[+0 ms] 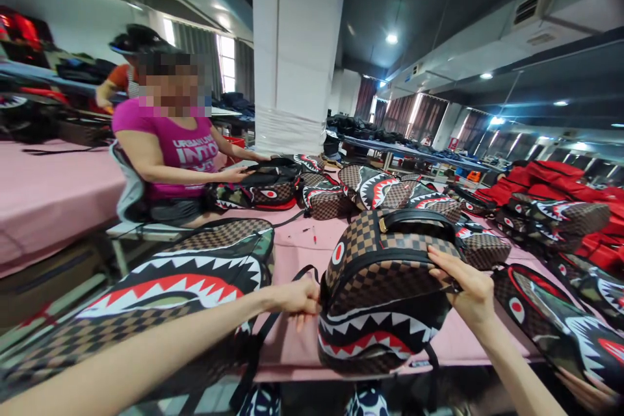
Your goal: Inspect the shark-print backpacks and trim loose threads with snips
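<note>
A checkered brown and black backpack [390,286] with a shark-mouth print, a red and white eye and a black top handle stands upright on the pink table in front of me. At its left side edge, my left hand [298,300] is closed with the fingers pinched against the bag; the exact part between them is hidden. My right hand [463,283] grips the backpack's upper right side, fingers over the top and thumb lower down. A thin black strap loops up beside my left hand.
A larger shark-print backpack [185,279] lies to the left. Several similar bags [375,185] crowd the far side, and red bags [541,182] pile up right. A co-worker in a pink shirt [170,143] handles a bag opposite. Another person's hand [587,393] touches a bag lower right.
</note>
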`<control>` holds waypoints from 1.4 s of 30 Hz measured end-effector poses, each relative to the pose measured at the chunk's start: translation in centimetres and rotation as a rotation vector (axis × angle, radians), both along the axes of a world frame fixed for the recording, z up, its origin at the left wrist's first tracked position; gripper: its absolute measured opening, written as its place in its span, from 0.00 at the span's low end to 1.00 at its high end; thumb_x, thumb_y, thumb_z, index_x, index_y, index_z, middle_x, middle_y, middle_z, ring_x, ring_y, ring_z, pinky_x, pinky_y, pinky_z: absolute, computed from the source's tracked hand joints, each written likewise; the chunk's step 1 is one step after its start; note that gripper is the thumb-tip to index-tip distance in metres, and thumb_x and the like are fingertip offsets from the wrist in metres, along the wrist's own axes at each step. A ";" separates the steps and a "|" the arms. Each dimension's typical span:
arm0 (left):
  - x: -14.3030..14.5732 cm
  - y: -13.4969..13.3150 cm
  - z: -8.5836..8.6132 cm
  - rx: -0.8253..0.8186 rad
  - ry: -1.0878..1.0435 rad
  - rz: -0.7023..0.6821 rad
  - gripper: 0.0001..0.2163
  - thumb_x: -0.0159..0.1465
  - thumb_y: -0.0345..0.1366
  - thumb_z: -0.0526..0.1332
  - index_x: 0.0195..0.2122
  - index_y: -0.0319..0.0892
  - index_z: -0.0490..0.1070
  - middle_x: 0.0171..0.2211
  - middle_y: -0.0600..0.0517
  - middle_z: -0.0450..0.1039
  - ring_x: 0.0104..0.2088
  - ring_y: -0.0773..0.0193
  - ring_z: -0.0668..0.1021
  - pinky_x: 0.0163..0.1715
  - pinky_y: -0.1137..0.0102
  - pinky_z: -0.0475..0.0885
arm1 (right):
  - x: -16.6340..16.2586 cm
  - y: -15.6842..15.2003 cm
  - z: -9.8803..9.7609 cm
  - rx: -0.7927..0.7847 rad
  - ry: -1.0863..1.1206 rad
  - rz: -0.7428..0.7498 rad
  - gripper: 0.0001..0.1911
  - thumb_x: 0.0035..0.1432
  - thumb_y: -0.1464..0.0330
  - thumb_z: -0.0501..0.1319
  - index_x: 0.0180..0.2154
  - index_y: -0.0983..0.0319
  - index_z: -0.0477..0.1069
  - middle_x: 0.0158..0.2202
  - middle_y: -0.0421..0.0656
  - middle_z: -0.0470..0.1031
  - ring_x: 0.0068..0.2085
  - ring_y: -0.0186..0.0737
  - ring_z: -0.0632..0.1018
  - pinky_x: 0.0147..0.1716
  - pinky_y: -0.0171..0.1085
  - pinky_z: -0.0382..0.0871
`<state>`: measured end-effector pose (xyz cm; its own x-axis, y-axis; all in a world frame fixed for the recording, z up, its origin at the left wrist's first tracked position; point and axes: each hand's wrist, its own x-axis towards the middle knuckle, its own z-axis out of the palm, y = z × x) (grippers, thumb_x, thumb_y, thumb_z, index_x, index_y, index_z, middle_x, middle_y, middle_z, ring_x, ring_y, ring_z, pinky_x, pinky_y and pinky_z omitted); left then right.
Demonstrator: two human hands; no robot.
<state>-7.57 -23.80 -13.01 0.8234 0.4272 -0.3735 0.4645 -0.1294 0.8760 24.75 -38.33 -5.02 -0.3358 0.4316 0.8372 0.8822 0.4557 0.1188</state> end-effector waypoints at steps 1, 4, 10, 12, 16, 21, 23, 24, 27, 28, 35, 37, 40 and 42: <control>-0.3 -0.6 1.0 -0.003 -0.058 0.031 0.17 0.48 0.48 0.63 0.18 0.37 0.66 0.13 0.55 0.65 0.15 0.70 0.69 0.15 0.76 0.60 | 0.0 0.1 -0.1 0.003 0.006 -0.004 0.21 0.53 0.78 0.59 0.48 0.56 0.69 0.46 0.42 0.75 0.44 0.38 0.77 0.43 0.36 0.74; -0.6 -2.1 5.3 0.000 -0.240 0.075 0.21 0.54 0.53 0.57 0.23 0.36 0.70 0.14 0.53 0.67 0.15 0.71 0.69 0.15 0.76 0.58 | -0.1 0.3 0.0 -0.031 0.005 0.005 0.20 0.54 0.77 0.59 0.48 0.55 0.69 0.47 0.42 0.74 0.44 0.38 0.77 0.43 0.36 0.73; 3.4 -2.3 12.1 0.644 -0.522 0.271 0.11 0.57 0.41 0.59 0.35 0.40 0.75 0.31 0.52 0.74 0.30 0.68 0.74 0.30 0.76 0.67 | -0.3 0.1 1.0 -0.150 0.115 0.048 0.16 0.55 0.73 0.59 0.46 0.56 0.70 0.47 0.43 0.74 0.46 0.39 0.76 0.45 0.38 0.72; 5.3 -1.9 12.1 0.842 -0.601 0.232 0.11 0.54 0.35 0.63 0.39 0.43 0.75 0.38 0.53 0.73 0.36 0.68 0.73 0.38 0.75 0.66 | -0.2 -0.2 1.3 -0.201 0.170 0.062 0.13 0.55 0.71 0.58 0.44 0.57 0.71 0.46 0.43 0.75 0.46 0.40 0.76 0.46 0.39 0.72; 7.5 -1.0 11.3 0.921 -0.560 0.169 0.06 0.54 0.33 0.63 0.33 0.43 0.76 0.32 0.55 0.71 0.33 0.70 0.73 0.34 0.77 0.66 | -0.1 -1.3 1.9 -0.214 0.261 0.013 0.09 0.56 0.68 0.57 0.40 0.58 0.73 0.41 0.42 0.77 0.43 0.39 0.77 0.44 0.37 0.72; 7.5 -0.5 11.9 0.987 -0.554 0.064 0.02 0.54 0.32 0.63 0.28 0.41 0.76 0.29 0.56 0.72 0.30 0.71 0.73 0.31 0.78 0.64 | -0.6 -2.6 3.6 -0.282 0.294 -0.204 0.13 0.57 0.60 0.56 0.39 0.58 0.73 0.39 0.42 0.77 0.40 0.40 0.78 0.39 0.36 0.72; 7.3 -0.7 12.0 1.134 -0.547 0.012 0.04 0.57 0.30 0.60 0.27 0.41 0.75 0.30 0.55 0.72 0.30 0.71 0.72 0.30 0.78 0.62 | -1.1 -2.7 4.6 -0.336 0.268 -0.343 0.17 0.55 0.56 0.57 0.42 0.57 0.72 0.39 0.43 0.77 0.39 0.43 0.78 0.36 0.38 0.72; 7.3 -0.9 11.9 1.225 -0.529 -0.003 0.06 0.58 0.29 0.58 0.28 0.41 0.74 0.31 0.55 0.72 0.31 0.71 0.72 0.29 0.77 0.62 | -1.3 -2.6 5.1 -0.375 0.242 -0.399 0.19 0.53 0.54 0.57 0.44 0.57 0.71 0.40 0.42 0.77 0.39 0.44 0.78 0.35 0.38 0.71; 7.3 -1.7 11.1 1.428 -0.448 0.063 0.07 0.60 0.28 0.54 0.30 0.41 0.71 0.33 0.53 0.71 0.31 0.69 0.71 0.28 0.76 0.60 | -2.2 -2.0 5.9 -0.464 0.183 -0.461 0.21 0.53 0.53 0.57 0.46 0.56 0.69 0.40 0.41 0.77 0.37 0.44 0.78 0.33 0.39 0.71; 7.4 -2.0 10.7 1.439 -0.436 0.119 0.06 0.60 0.28 0.53 0.31 0.40 0.70 0.32 0.52 0.70 0.31 0.68 0.71 0.28 0.75 0.60 | -2.6 -1.8 6.1 -0.466 0.172 -0.463 0.19 0.54 0.55 0.56 0.44 0.57 0.69 0.38 0.41 0.78 0.36 0.43 0.78 0.33 0.38 0.70; 8.4 -3.3 9.0 1.189 -0.558 0.390 0.07 0.62 0.28 0.49 0.28 0.40 0.64 0.30 0.52 0.67 0.31 0.67 0.69 0.32 0.72 0.63 | -6.6 1.2 6.6 -0.351 -0.019 -0.314 0.08 0.54 0.62 0.57 0.34 0.56 0.73 0.35 0.39 0.77 0.34 0.38 0.77 0.30 0.34 0.67; 8.4 -3.4 9.0 1.162 -0.568 0.413 0.08 0.62 0.29 0.48 0.28 0.41 0.63 0.30 0.52 0.67 0.31 0.67 0.69 0.32 0.72 0.63 | -7.4 1.9 7.0 -0.361 -0.070 -0.292 0.08 0.54 0.62 0.58 0.33 0.55 0.74 0.33 0.39 0.76 0.32 0.37 0.77 0.29 0.33 0.65; 8.6 -3.6 9.2 1.135 -0.571 0.405 0.09 0.62 0.30 0.47 0.28 0.41 0.63 0.30 0.52 0.67 0.31 0.66 0.69 0.33 0.72 0.63 | -8.2 2.4 7.6 -0.408 -0.115 -0.330 0.08 0.54 0.63 0.58 0.31 0.55 0.76 0.31 0.38 0.75 0.31 0.36 0.75 0.28 0.33 0.63; 8.8 -3.9 9.5 1.127 -0.576 0.388 0.10 0.63 0.31 0.45 0.28 0.41 0.63 0.30 0.52 0.67 0.31 0.66 0.70 0.33 0.71 0.64 | -8.7 2.2 8.1 -0.448 -0.138 -0.372 0.08 0.54 0.64 0.58 0.31 0.55 0.76 0.30 0.38 0.75 0.31 0.36 0.75 0.27 0.33 0.61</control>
